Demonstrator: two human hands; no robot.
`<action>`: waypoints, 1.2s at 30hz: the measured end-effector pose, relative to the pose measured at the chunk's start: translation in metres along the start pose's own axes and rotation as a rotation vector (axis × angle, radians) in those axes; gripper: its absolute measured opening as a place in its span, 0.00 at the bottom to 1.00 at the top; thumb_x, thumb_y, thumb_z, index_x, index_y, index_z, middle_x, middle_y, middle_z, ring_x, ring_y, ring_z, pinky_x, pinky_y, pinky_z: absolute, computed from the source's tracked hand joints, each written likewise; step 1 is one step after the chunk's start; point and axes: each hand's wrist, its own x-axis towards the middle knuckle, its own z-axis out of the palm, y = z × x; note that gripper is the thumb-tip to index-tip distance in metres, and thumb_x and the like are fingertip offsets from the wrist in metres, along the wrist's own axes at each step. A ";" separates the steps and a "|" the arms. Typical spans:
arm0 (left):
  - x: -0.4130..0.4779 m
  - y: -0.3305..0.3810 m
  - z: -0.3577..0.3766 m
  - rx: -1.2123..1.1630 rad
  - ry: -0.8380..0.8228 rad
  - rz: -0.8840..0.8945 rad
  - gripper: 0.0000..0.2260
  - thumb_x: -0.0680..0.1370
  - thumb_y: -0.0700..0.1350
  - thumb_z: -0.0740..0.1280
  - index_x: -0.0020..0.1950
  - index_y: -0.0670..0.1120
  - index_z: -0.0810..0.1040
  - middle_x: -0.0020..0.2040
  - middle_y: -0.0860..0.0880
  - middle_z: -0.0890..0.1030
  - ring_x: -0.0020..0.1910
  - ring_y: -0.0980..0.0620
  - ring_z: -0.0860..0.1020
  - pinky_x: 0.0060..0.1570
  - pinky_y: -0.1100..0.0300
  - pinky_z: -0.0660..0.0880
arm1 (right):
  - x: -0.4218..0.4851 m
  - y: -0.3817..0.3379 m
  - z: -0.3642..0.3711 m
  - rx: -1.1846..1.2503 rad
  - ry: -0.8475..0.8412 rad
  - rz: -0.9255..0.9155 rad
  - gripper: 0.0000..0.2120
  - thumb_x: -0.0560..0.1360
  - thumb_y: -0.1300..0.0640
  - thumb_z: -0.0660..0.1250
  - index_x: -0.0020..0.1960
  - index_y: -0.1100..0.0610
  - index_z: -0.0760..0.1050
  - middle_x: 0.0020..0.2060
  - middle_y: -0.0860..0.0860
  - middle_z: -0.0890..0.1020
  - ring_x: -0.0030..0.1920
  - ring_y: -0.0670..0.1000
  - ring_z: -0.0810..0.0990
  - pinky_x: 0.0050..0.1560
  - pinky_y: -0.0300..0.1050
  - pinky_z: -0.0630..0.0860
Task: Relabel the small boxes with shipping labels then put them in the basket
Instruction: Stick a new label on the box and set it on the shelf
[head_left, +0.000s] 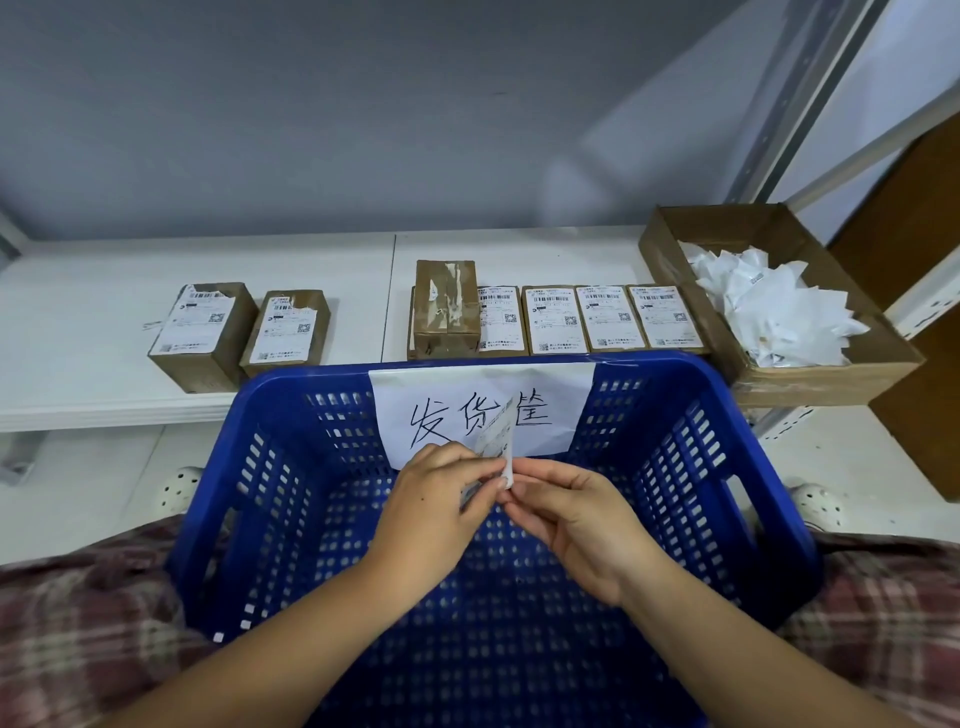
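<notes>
While it hangs above the blue basket (675, 447), item one is a single shipping label (496, 439): thin printed paper, held roughly upright and pinched near its lower edge from both sides.
- Left grip (436, 499): closed on the label's lower left part.
- Right grip (571, 519): thumb and forefinger closed on a narrow white strip at the label's right edge, probably backing paper being peeled off.
- Handling, as judged: almost weightless and limp. It will likely curl and stick to itself or to skin once the adhesive is bare. Hold it by the margins only, taut between the two grips.

Item two, small boxes, all on the white table (104, 322) behind the basket.
- A row of labelled boxes (608, 318) lies side by side.
- One bare brown box (447, 306) with torn tape stands at the row's left end, likely where this label goes.
- Two further boxes (202, 332) with torn labels sit well to the left.
- Handling, as judged: light, stiff cardboard. Take each across its short sides. The flat top should bear firm smoothing.

Item three, a cardboard tray (779, 387) at the right, holds crumpled white paper scraps (769, 306).
</notes>
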 end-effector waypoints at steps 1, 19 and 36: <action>0.000 0.000 0.000 -0.001 -0.004 -0.002 0.10 0.74 0.44 0.72 0.55 0.48 0.84 0.43 0.57 0.78 0.44 0.55 0.75 0.47 0.69 0.68 | 0.000 0.000 0.000 -0.002 0.004 0.000 0.10 0.75 0.72 0.64 0.52 0.65 0.82 0.45 0.60 0.85 0.42 0.50 0.85 0.41 0.36 0.81; -0.002 0.003 0.001 -0.032 -0.033 -0.041 0.09 0.75 0.45 0.70 0.55 0.48 0.84 0.43 0.55 0.80 0.46 0.57 0.75 0.49 0.70 0.68 | -0.002 0.004 0.002 -0.093 0.089 -0.017 0.11 0.74 0.68 0.69 0.57 0.64 0.78 0.43 0.58 0.86 0.41 0.49 0.85 0.40 0.37 0.80; -0.006 0.005 0.003 0.123 -0.044 0.070 0.17 0.74 0.52 0.60 0.52 0.48 0.84 0.40 0.56 0.79 0.40 0.55 0.77 0.42 0.55 0.78 | 0.003 0.012 0.001 -0.200 0.103 -0.113 0.08 0.75 0.72 0.66 0.46 0.60 0.72 0.33 0.56 0.82 0.33 0.49 0.81 0.37 0.39 0.77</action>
